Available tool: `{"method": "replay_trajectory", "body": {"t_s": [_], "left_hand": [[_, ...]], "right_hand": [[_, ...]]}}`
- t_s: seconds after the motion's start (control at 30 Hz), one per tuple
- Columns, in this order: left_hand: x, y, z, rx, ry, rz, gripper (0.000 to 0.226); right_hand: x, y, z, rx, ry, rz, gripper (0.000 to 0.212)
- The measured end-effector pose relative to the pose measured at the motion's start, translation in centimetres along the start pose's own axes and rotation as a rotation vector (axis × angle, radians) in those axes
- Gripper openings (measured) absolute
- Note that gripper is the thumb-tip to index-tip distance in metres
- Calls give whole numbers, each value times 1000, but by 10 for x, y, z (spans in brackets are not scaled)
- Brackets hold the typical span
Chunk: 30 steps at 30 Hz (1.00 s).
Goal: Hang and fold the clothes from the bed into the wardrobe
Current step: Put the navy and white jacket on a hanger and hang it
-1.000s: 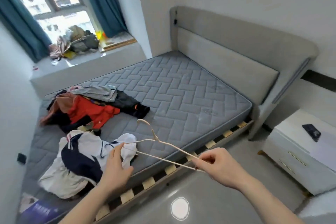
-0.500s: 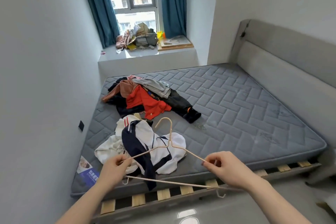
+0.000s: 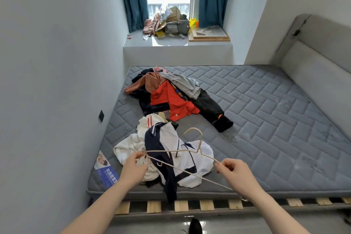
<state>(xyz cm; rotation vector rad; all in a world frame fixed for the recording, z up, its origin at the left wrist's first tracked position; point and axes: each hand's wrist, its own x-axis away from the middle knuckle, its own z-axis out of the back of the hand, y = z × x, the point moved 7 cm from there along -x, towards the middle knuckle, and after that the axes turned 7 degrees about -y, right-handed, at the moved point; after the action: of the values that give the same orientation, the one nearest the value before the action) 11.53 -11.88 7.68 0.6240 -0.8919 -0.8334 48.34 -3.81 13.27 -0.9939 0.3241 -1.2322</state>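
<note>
I hold a thin beige hanger (image 3: 197, 148) flat over the foot of the bed. My left hand (image 3: 133, 169) pinches its left end and my right hand (image 3: 236, 174) grips its right shoulder, hook pointing away from me. Under the hanger lies a white and navy jacket (image 3: 171, 157), crumpled on the grey mattress (image 3: 266, 119). Behind it sits a heap of clothes (image 3: 171, 97): red, brown, grey and black garments. No wardrobe is in view.
A wall runs close along the bed's left side. Wooden slats (image 3: 180, 206) stick out under the mattress edge in front of me. The grey headboard (image 3: 319, 57) stands at the right. The window sill (image 3: 176, 43) beyond the bed carries bags and clutter.
The view has swung left, from the bedside table and headboard to the foot of the bed. Both hands kept hold of the hanger and carried it over the white and navy jacket.
</note>
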Motion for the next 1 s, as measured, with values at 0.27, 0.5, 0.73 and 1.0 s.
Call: {"method": "replay_trajectory", "body": {"t_s": [0.27,0.5,0.73,1.0], "left_hand": [[-73,-47,2,-149,-110,278,51],[-138,-41,-7,-222,-215,344,49],[-251,-35,-28,-187,-299,292,48],[-334,-69,-64,-21,-358,454,46]], "right_hand": [[-98,13,11,-17,1,-62,40],[-157,13,14,-43,-1,-151,42],[-198,9,-1,-86,34,-238,43],[-212,26,-44,-182,109,-349,45]]}}
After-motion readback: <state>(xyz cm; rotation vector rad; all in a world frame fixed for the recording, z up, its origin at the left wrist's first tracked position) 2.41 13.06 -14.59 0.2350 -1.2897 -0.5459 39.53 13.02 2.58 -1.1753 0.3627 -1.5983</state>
